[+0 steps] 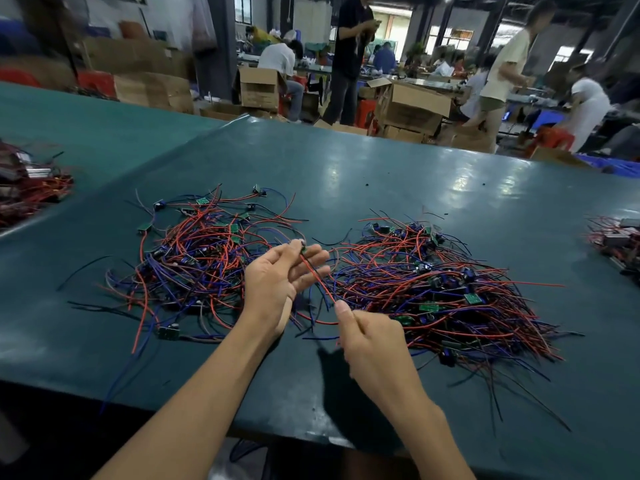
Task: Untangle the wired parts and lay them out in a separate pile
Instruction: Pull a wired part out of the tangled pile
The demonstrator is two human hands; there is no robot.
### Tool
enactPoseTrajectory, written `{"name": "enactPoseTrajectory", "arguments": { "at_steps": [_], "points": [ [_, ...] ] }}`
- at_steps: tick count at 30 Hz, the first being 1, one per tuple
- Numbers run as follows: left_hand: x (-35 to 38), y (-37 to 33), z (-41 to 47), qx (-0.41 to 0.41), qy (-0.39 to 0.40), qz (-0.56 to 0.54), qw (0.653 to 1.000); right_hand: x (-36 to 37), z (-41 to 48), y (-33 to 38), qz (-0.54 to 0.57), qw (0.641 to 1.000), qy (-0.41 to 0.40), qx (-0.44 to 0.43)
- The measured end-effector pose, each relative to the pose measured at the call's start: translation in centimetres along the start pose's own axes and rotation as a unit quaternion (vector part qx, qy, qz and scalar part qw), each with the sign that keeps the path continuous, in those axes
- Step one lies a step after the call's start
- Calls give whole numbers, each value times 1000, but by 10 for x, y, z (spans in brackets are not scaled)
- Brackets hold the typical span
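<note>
one wired part runs straight between the two hands. its small board end is pinched at the fingertips of the left hand, and its red wire is nipped between thumb and finger of the right hand. a loose pile lies left of the left hand and a denser pile lies beyond the right hand, to its right. both piles are on the green table.

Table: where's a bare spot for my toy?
Bare table lies beyond both piles, up to the far edge, and at the front left corner. Crowded: left pile, right pile, and between them the left hand and right hand.
</note>
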State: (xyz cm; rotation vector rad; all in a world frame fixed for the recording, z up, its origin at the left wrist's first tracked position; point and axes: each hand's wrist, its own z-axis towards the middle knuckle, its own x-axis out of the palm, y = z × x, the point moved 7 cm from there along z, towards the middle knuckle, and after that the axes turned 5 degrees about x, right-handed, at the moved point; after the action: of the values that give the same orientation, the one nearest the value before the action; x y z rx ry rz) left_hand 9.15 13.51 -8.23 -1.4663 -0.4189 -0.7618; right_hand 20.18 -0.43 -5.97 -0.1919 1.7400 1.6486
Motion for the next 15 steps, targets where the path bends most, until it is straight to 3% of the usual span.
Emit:
{"name": "enactPoseTrajectory", "arguments": {
  "at_steps": [2,7,11,15],
  "points": [
    [-1,-5,2,2,3,-51,999,2,-6,6,-90,993,-49,-52],
    [6,-2,-2,-92,43,-158,982,9,-13,4,-142,981,-83,-101],
    [13,-6,-6,-133,76,-215,965,4,-12,-1,-108,982,-109,-112],
    [17,-8,-8,-155,102,-259,948,-3,-4,-12,-56,988,-126,-70]
  ]
}}
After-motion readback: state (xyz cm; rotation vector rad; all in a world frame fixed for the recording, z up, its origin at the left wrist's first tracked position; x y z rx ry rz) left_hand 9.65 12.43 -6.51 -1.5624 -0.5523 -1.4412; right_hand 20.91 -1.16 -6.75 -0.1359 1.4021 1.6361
